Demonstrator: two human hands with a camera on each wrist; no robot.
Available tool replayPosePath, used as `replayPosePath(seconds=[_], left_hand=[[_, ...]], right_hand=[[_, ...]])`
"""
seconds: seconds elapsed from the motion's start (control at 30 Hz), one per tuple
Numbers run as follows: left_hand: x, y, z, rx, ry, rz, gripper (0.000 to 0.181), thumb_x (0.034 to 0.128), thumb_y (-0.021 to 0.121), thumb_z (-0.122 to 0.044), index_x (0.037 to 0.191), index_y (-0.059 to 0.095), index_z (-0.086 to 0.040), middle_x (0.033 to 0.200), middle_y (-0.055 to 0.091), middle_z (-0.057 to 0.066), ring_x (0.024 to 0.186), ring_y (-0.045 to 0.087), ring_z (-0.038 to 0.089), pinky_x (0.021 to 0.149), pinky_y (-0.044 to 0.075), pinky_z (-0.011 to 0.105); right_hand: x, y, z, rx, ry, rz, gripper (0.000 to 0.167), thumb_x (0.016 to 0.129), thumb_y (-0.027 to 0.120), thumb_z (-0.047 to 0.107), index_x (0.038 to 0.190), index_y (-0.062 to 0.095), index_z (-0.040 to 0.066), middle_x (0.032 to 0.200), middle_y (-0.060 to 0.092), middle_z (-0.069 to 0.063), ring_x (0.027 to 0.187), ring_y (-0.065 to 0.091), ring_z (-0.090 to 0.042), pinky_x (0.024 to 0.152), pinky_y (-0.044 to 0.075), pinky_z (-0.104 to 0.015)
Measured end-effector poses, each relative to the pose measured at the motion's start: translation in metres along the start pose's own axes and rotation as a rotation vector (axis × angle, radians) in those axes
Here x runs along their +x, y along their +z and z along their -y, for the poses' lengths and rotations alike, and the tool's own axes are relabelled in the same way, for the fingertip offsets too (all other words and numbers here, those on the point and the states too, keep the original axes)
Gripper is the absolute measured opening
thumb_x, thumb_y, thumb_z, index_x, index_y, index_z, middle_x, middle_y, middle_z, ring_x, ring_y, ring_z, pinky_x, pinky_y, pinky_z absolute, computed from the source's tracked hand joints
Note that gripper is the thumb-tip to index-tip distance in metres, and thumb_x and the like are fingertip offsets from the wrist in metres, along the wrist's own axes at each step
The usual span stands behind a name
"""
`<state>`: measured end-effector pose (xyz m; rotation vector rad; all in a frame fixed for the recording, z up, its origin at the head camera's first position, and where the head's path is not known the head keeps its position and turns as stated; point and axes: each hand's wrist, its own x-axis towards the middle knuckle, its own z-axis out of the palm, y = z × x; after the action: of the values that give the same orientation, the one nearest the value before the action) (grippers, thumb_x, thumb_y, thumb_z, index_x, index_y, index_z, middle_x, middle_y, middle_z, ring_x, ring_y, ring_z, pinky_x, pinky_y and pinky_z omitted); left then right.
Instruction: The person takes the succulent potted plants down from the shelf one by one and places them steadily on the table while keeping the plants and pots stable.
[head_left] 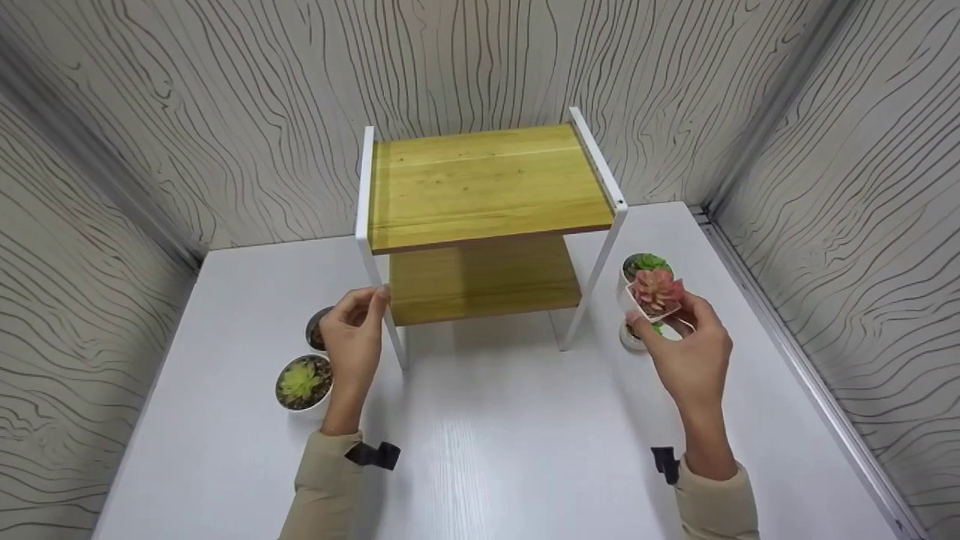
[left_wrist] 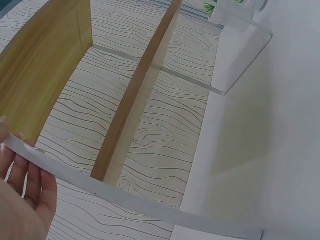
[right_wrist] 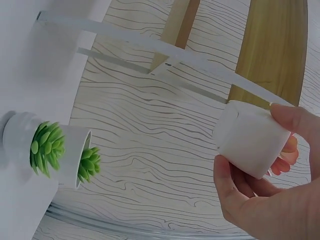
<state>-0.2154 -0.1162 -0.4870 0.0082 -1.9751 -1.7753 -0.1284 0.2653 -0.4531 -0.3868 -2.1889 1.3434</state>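
My right hand (head_left: 694,360) holds a small white square pot with a pink succulent (head_left: 657,291), raised above the table and beside the shelf's right side. In the right wrist view, thumb and fingers grip the white pot (right_wrist: 255,139) from opposite sides. My left hand (head_left: 354,341) pinches the front left post (left_wrist: 75,177) of a two-tier shelf, thumb on one face and fingers behind. The shelf has a yellowish wooden top board (head_left: 491,184), a lower board (head_left: 484,281) and a white frame.
Two potted green succulents stand right of the shelf, one a rear plant (head_left: 646,262), the other a nearer white pot (head_left: 631,339). To the left are a light-green succulent (head_left: 302,382) and a dark-filled pot (head_left: 315,330), partly behind my hand. Wood-patterned walls (head_left: 465,60) enclose the white table (head_left: 465,465).
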Motion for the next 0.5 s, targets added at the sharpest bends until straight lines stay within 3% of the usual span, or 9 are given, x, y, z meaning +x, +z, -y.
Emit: replayPosePath(seconds=[0.17, 0.33, 0.5], left_hand=[[0.0, 0.0, 0.0, 0.005, -0.005, 0.005, 0.013, 0.0973, 0.076, -0.012, 0.097, 0.078, 0.0, 0.091, 0.078, 0.01, 0.084, 0.073, 0.014, 0.076, 0.056, 0.017], [0.0, -0.001, -0.001, 0.025, -0.016, 0.006, 0.013, 0.0973, 0.077, -0.014, 0.098, 0.078, -0.001, 0.091, 0.078, 0.006, 0.084, 0.072, 0.008, 0.077, 0.056, 0.017], [0.0, -0.002, 0.0, 0.029, -0.006, 0.011, 0.011, 0.0975, 0.076, -0.011, 0.099, 0.078, -0.001, 0.091, 0.078, 0.006, 0.085, 0.073, 0.013, 0.078, 0.056, 0.016]], right_hand=[[0.005, -0.009, -0.007, -0.011, 0.017, -0.024, 0.057, 0.084, 0.087, 0.005, 0.134, 0.063, -0.006, 0.126, 0.068, -0.017, 0.101, 0.059, 0.003, 0.089, 0.047, 0.0], [0.011, -0.016, -0.018, -0.041, 0.004, -0.054, 0.057, 0.083, 0.088, 0.006, 0.132, 0.064, -0.007, 0.125, 0.069, -0.018, 0.098, 0.058, 0.007, 0.086, 0.048, 0.0], [0.014, -0.022, -0.025, -0.085, 0.011, -0.073, 0.057, 0.083, 0.087, 0.008, 0.133, 0.064, -0.007, 0.125, 0.07, -0.019, 0.099, 0.058, 0.004, 0.086, 0.047, 0.0]])
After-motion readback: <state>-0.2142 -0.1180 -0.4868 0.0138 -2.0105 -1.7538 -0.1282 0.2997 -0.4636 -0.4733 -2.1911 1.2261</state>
